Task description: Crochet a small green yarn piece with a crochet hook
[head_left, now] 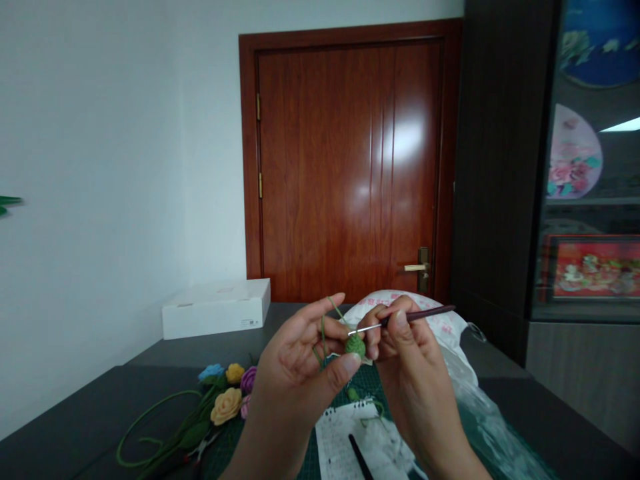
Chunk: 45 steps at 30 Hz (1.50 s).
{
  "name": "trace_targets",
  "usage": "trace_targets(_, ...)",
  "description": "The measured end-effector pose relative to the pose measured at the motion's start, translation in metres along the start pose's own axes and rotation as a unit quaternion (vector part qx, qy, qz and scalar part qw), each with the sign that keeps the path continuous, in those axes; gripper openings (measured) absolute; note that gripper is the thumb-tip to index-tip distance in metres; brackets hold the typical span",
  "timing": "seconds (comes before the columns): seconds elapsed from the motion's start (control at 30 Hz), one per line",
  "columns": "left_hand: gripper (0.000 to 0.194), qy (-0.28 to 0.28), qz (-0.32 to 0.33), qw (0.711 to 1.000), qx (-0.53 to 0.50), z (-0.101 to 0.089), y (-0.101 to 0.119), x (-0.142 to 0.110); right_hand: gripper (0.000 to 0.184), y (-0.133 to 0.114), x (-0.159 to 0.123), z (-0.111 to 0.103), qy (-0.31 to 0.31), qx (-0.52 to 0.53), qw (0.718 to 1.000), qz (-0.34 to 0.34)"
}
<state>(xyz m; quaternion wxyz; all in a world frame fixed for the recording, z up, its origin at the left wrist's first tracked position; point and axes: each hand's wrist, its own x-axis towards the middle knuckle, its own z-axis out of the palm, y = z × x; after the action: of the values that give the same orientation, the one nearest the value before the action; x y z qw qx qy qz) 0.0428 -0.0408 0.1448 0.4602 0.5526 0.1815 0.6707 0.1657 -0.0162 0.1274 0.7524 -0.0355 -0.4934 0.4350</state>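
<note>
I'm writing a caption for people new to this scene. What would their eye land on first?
Probably the large red-brown door, filling the middle of the background. Below it, at center, the left hand holds a small green yarn piece, while the right hand grips a dark-handled hook, its silver tip at the piece. At lower left, colorful flowers stand out against the dark table.

The left hand [300, 357] partly hides the green crochet piece [355, 345].
</note>
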Motion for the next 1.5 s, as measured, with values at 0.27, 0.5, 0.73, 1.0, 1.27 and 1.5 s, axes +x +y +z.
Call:
trace_targets(0.27,0.049,0.003,0.015,1.000,-0.003,0.002,0.003,0.000,0.028,0.002,-0.002,0.002,0.028,0.053,0.997,0.053)
trace_targets(0.5,0.050,-0.007,0.013,1.000,-0.004,0.000,0.003,0.000,0.028,-0.003,-0.004,0.005,0.040,0.048,0.996,0.063)
trace_targets(0.73,0.051,0.002,-0.013,1.000,0.002,-0.002,0.002,-0.003,0.027,-0.006,0.000,0.001,0.016,-0.005,1.000,0.011)
trace_targets(1.0,0.047,-0.059,-0.026,0.998,-0.008,-0.008,0.003,-0.002,0.019,-0.015,-0.005,-0.006,-0.021,-0.206,0.962,-0.178)
trace_targets(1.27,0.046,-0.106,-0.031,0.993,-0.032,-0.016,-0.004,0.002,0.019,-0.013,-0.004,0.002,-0.030,-0.110,0.976,-0.183)
trace_targets(1.5,0.044,-0.106,-0.032,0.993,-0.031,-0.012,-0.004,0.004,0.019,-0.016,-0.005,0.003,-0.035,-0.148,0.966,-0.208)
